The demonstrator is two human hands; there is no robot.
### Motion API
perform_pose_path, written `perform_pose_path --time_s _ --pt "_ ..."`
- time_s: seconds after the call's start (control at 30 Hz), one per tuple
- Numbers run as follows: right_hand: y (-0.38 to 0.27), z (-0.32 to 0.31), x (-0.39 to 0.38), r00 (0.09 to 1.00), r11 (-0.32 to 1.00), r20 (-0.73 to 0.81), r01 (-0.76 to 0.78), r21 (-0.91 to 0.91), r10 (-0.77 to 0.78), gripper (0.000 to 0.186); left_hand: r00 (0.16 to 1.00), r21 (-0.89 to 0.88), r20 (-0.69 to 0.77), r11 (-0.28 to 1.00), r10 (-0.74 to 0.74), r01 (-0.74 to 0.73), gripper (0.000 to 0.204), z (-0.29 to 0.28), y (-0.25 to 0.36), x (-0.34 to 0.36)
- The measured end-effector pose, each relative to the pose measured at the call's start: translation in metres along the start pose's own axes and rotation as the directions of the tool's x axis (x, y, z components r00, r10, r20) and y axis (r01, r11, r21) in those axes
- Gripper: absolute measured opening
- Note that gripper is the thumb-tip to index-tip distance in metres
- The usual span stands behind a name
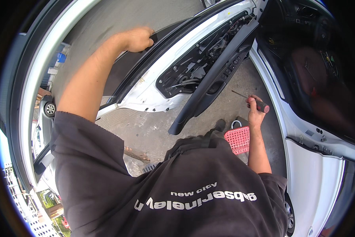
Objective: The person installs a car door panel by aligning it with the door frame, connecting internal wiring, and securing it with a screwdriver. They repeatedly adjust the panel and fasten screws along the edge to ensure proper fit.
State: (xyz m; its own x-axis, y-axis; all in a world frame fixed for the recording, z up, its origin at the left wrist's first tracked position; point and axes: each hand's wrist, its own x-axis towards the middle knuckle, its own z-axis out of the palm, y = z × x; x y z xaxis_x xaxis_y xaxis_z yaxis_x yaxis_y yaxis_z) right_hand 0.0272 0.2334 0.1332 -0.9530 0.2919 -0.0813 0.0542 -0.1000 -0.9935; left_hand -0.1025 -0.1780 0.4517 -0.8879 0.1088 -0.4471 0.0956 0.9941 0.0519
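Note:
My left hand [140, 39] is stretched out to the far left, its fingers curled over the edge of the dark window glass [124, 73] of an open white car door [140, 94]. In my right hand [256, 114] is a screwdriver [262, 106] with a red and black handle, its thin shaft pointing left toward the door. The black door trim panel [201, 94], with its switches, stands tilted away from the door. Behind it an opening [189, 71] shows cables and metal parts inside the door.
To the right are the car's dark cabin, with a seat [309, 69], and a white rear door [315, 173]. A red woven-pattern plastic piece [237, 140] is low by my right forearm. A piece of wood [137, 155] lies on the concrete floor [145, 124]. Another car [47, 110] stands far left.

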Motion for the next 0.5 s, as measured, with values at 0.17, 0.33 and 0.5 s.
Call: perform_pose_path --time_s 0.17,0.33,0.5 --pt "0.035 -0.082 -0.058 0.969 0.986 -0.221 -0.133 -0.103 0.107 0.024 0.979 0.126 -0.202 0.992 0.038 -0.013 0.031 0.014 0.005 -0.009" --pt "0.063 -0.112 -0.115 0.959 0.933 -0.215 -0.241 -0.266 0.186 0.025 0.950 0.189 -0.313 0.980 -0.002 0.064 0.029 0.024 0.008 -0.026" --pt "0.048 -0.099 -0.113 0.971 0.927 -0.181 -0.207 -0.311 0.156 0.025 0.958 0.190 -0.285 0.981 0.008 0.048 0.025 0.018 0.013 -0.031"
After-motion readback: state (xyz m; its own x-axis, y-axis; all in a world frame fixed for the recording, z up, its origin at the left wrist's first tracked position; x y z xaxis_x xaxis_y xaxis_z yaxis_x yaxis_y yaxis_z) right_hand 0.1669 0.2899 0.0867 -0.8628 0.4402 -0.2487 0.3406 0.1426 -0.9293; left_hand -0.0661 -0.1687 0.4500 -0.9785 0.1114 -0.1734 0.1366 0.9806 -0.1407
